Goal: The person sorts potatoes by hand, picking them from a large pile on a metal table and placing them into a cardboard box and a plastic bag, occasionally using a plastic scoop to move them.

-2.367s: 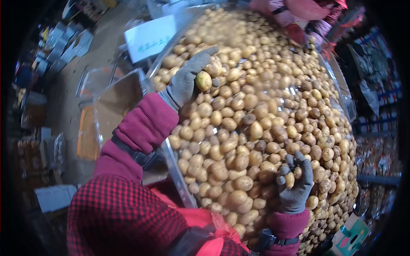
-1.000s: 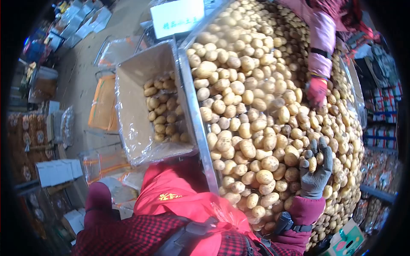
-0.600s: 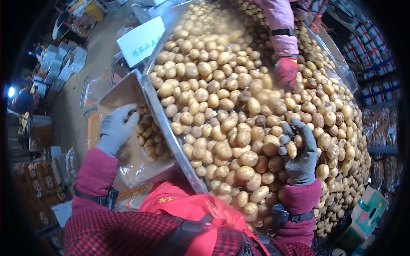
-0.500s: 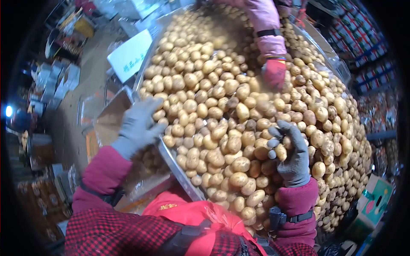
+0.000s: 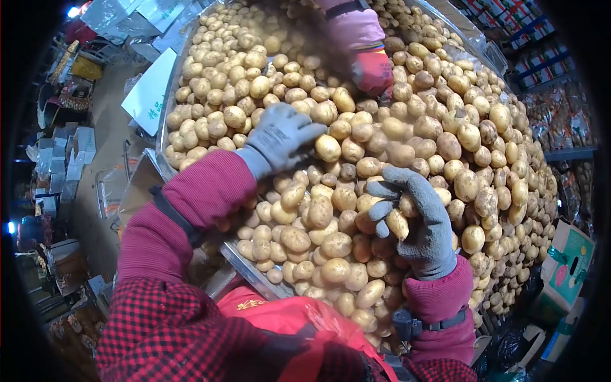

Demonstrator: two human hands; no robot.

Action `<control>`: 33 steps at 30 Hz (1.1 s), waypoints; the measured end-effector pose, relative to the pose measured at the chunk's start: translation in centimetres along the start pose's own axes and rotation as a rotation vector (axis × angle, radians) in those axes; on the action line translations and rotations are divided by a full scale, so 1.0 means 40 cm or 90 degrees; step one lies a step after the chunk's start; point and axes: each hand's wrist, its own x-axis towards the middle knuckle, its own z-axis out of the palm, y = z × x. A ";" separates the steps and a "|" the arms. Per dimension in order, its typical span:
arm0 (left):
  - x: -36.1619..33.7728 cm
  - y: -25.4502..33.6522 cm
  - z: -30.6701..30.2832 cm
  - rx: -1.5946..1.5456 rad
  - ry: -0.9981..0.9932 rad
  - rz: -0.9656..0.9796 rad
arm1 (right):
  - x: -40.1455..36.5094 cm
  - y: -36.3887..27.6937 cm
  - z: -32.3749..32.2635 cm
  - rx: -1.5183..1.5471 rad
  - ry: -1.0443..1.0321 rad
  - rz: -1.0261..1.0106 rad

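A wide heap of potatoes [image 5: 337, 245] fills the metal-edged table in front of me. In its grey glove, my left hand [image 5: 280, 135] lies over the heap, palm down, its fingers stretched out beside a round potato [image 5: 328, 148]. Farther right, my right hand [image 5: 420, 219], also gloved in grey, curls its fingers round a small potato [image 5: 398, 224]. At least one more potato shows inside that grip, partly hidden by the fingers. Loose potatoes lie all round both hands.
Another person's red-gloved hand [image 5: 372, 71] works at the far side of the heap. The table's metal rim [image 5: 254, 270] runs along the near left. A white box [image 5: 149, 92] stands at the left, a green carton [image 5: 566, 264] at the right.
My left hand has moved from the table's left edge rightward onto the heap. My right hand still holds its potatoes. The other person's hand has shifted in view, and the camera has turned slightly.
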 end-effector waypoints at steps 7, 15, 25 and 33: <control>0.056 -0.116 -0.011 -0.012 0.065 -0.145 | 0.001 -0.030 0.013 0.178 0.064 0.133; 0.060 -0.099 -0.045 -0.334 0.149 -0.313 | -0.006 -0.003 -0.013 0.001 -0.036 -0.045; -0.050 -0.009 -0.129 -0.802 0.123 -0.395 | -0.007 0.000 -0.005 -0.012 -0.021 -0.040; -0.279 0.036 -0.224 -0.551 0.162 -0.393 | -0.008 -0.001 0.021 -0.027 0.053 -0.006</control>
